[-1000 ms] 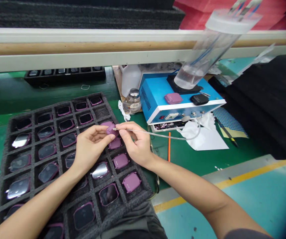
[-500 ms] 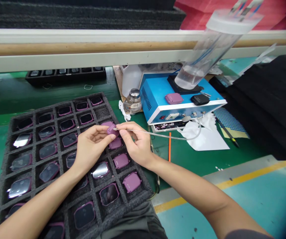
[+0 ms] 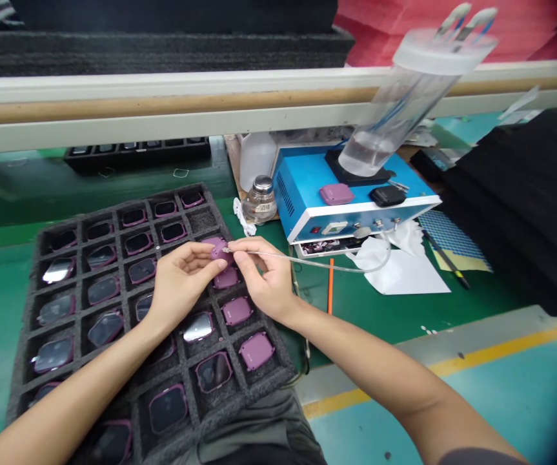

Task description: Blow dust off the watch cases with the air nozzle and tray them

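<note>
My left hand [image 3: 182,284] pinches a small square mauve watch case [image 3: 220,252] by its edge, above a foam tray [image 3: 202,221]. My right hand [image 3: 263,274] pinches a thin clear tube [image 3: 302,261] with a metal tip, and the tip rests against that case. Below my hands, several more mauve cases lie in the tray's cells, such as one [image 3: 257,351] near the front. Other cells hold glossy glass-faced pieces, like one [image 3: 198,327] under my left wrist. My forearms hide the tray's front cells.
The tube runs right to a blue bench machine [image 3: 307,187] holding a clear cylinder [image 3: 404,110]. Next to it stand a glass jar [image 3: 260,201] and a white plastic bottle [image 3: 256,161]. White paper [image 3: 404,274] lies right of my hands, and black foam [image 3: 515,206] is stacked farther right.
The whole scene shifts slightly in view as my head moves, with the rail lower and the tray farther right. My hands keep their hold on the case and tube.
</note>
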Motion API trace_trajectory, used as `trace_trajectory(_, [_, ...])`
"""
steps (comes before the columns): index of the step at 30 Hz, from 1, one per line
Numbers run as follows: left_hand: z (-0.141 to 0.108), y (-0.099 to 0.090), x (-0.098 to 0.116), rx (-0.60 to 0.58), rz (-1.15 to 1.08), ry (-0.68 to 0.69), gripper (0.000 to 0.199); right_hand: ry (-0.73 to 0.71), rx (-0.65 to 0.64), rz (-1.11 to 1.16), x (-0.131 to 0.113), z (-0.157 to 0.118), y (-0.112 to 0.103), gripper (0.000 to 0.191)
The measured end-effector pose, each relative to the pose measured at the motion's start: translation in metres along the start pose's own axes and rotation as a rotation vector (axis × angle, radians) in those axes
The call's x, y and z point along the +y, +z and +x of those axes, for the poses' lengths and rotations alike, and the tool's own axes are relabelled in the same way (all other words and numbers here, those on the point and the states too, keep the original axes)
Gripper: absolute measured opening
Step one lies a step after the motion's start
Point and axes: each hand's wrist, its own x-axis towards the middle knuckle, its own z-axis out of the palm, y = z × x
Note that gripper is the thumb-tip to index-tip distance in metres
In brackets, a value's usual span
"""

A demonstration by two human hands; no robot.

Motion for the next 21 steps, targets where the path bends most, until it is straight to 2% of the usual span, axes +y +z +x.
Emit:
trace_trajectory(3, [0.005,-0.003,0.001,-0.053,0.069,-0.005,0.035,0.009,0.034,0.011,0.000,-0.003,-0.001,0.012])
trace_trajectory(5, [0.019,-0.008,0.003,-0.090,0.226,0.051,0.034,0.028,0.057,0.015,0.001,-0.004,-0.001,0.013])
trace_trajectory(9, [0.073,-0.016,0.009,-0.092,0.772,0.268,0.038,0.070,0.050,0.013,0.000,-0.006,-0.001,0.015])
trace_trajectory(11, [0.100,-0.017,0.012,-0.160,0.980,0.277,0.040,0.084,0.046,0.006,0.000,-0.005,-0.002,0.015])
trace_trajectory(14, [0.126,-0.017,0.015,-0.269,1.081,0.226,0.038,0.092,0.054,-0.004,0.000,-0.004,-0.002,0.016])
trace_trajectory(19, [0.143,-0.024,0.014,-0.073,1.268,0.270,0.039,0.091,0.056,-0.017,0.000,-0.002,-0.003,0.017])
trace_trajectory(21, [0.152,-0.027,0.012,-0.076,1.316,0.237,0.037,0.101,0.049,-0.026,0.000,-0.003,-0.003,0.018])
